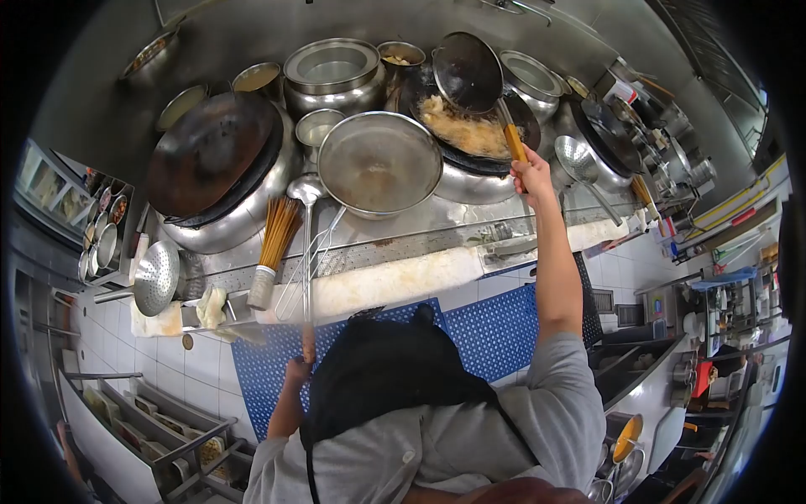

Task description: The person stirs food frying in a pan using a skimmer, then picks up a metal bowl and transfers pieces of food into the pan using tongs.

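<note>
My right hand [532, 174] is closed around the wooden handle of a dark round pan [468, 71]. The pan is tilted over a wok [527, 126] on the back burner; whether its bottom is solid or mesh I cannot tell. Golden, bubbling food [462, 130] lies in that wok, just under the pan's lower rim. Low on the left, my left hand [298, 370] grips the wooden end of a long metal ladle [307, 190]. The ladle's bowl rests up near a wide steel basin [379, 164], and its shaft crosses the counter edge beside a wire tool [323, 244].
A large dark wok [214, 155] sits on the left burner. A bamboo brush [277, 239] and a perforated skimmer [157, 279] lie at the front left. Another skimmer [577, 160] is right of my arm. Steel pots [332, 67] line the back. White cloth [378, 284] covers the front edge.
</note>
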`<state>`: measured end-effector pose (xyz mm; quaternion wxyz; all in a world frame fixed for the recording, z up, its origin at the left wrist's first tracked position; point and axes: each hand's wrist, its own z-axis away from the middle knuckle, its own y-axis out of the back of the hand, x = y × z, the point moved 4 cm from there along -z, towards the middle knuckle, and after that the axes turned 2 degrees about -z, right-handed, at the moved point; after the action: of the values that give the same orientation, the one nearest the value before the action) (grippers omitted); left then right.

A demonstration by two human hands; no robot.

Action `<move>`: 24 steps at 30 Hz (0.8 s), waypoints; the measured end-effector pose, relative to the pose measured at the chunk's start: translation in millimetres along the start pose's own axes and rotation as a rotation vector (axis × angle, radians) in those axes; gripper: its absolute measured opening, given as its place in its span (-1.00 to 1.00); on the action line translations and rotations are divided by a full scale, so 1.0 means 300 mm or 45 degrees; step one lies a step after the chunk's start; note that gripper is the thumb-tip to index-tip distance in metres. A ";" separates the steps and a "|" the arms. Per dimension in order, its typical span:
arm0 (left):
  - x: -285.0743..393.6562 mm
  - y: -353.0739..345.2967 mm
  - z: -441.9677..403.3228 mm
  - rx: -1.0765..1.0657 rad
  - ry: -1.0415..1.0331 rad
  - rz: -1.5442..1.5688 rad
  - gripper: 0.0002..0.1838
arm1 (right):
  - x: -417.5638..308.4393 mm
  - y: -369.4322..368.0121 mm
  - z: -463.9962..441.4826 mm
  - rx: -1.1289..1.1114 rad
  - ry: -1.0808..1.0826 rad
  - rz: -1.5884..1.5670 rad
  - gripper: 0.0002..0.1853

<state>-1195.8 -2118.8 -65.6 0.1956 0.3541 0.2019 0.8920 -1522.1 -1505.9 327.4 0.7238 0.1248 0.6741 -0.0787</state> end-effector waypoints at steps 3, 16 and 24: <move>0.041 0.017 0.030 -0.007 -0.040 -0.018 -0.66 | -0.035 0.000 0.054 0.026 0.026 -0.057 -0.43; -0.126 -0.027 -0.146 0.056 -0.347 -0.185 -0.75 | -0.207 0.024 0.014 -0.063 -0.369 -0.446 -0.62; 0.006 -0.098 0.071 0.218 0.030 0.238 -0.83 | -0.356 -0.170 -0.437 0.016 0.108 0.243 -0.54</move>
<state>-1175.8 -2088.6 -65.1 0.0781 0.3763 0.2457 0.8899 -1670.3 -1522.9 422.1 0.6979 0.1962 0.6887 -0.0084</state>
